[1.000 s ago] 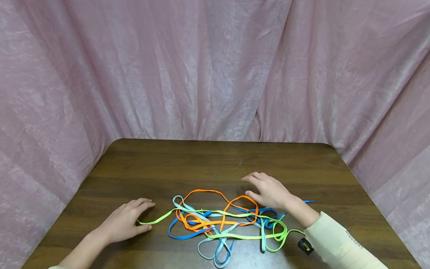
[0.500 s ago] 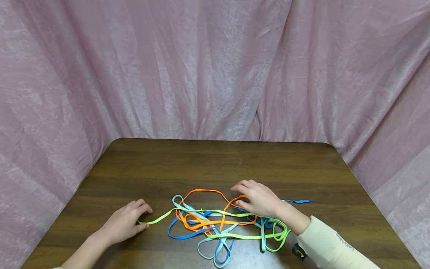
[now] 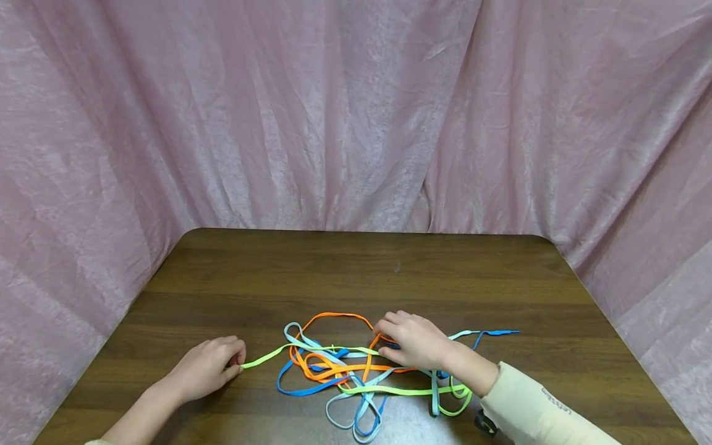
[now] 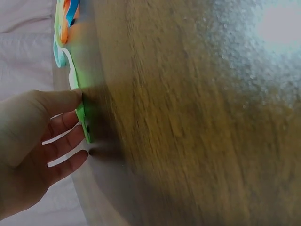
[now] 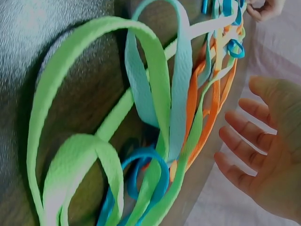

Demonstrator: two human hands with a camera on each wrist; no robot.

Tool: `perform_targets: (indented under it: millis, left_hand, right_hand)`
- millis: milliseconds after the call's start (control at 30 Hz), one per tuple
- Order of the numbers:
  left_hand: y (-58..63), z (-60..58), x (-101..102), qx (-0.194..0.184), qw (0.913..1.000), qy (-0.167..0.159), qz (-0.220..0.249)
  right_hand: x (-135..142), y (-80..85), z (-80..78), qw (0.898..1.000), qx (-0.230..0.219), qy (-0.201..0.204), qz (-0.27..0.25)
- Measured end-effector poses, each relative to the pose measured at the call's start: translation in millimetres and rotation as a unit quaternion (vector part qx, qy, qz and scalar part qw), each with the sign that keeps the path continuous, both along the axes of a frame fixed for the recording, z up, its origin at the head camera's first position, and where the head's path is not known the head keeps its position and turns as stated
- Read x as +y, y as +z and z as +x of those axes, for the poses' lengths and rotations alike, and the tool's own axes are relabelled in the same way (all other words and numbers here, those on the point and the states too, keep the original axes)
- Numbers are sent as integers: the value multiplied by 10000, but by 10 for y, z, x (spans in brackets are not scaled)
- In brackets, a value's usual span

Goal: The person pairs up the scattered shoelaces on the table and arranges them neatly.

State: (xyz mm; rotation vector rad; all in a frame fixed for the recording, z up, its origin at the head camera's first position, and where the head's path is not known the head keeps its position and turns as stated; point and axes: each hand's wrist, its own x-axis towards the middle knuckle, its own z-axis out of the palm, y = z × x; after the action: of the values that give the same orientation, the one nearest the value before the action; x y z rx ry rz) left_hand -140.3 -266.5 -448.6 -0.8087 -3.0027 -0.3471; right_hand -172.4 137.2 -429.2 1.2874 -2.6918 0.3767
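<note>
Left hand (image 3: 208, 369): thumb and fingers pinching a lime-green flat lace (image 3: 269, 356) near its end. Right hand (image 3: 414, 341): loosely spread, gripping nothing, over tangled orange and blue laces (image 3: 336, 314).

In my head view, the right hand (image 3: 414, 341) hides part of the lime-green lace (image 3: 395, 390). I can't read the lettering (image 3: 556, 400) on the right sleeve (image 3: 534, 414) or identify the black object (image 3: 485, 423) beside it. The bottom edge cuts off the near side of the worktop (image 3: 356, 266).
</note>
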Motion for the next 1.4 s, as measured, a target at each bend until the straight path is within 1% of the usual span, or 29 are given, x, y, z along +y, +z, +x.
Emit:
perform_targets:
  millis: [133, 267, 433, 567, 700, 900, 1000, 1100, 1300, 1400]
  left_hand:
    - [-1, -2, 6, 93, 9999, -40, -33]
    - [17, -14, 18, 145, 9998, -99, 66]
    - [104, -30, 32, 120, 9997, -43, 217]
    - [202, -60, 23, 288, 9991, 96, 292]
    - [302, -92, 9, 411, 9983, 237, 338]
    - [392, -131, -8, 535, 9976, 264, 365]
    - [411, -141, -15, 574, 9972, 280, 390]
    - [428, -150, -30, 632, 9968, 307, 374]
    - [465, -164, -71, 585, 9973, 372, 254]
    - [478, -169, -90, 531, 9974, 406, 265]
  right_hand:
    - [-31, -15, 22, 9997, -146, -9, 178]
    - [-62, -28, 46, 9989, -298, -54, 368]
    - [-88, -78, 66, 9981, -331, -26, 525]
    - [-98, -117, 75, 9976, -364, -53, 594]
    - [-100, -141, 82, 9969, -427, -168, 640]
    - [-97, -168, 87, 9970, -343, -257, 650]
    - [-96, -164, 92, 9970, -366, -258, 629]
    - [-90, -147, 92, 9970, -492, -244, 548]
    - [-56, -66, 63, 9951, -967, -220, 44]
    - [-24, -9, 40, 9945, -1030, -172, -108]
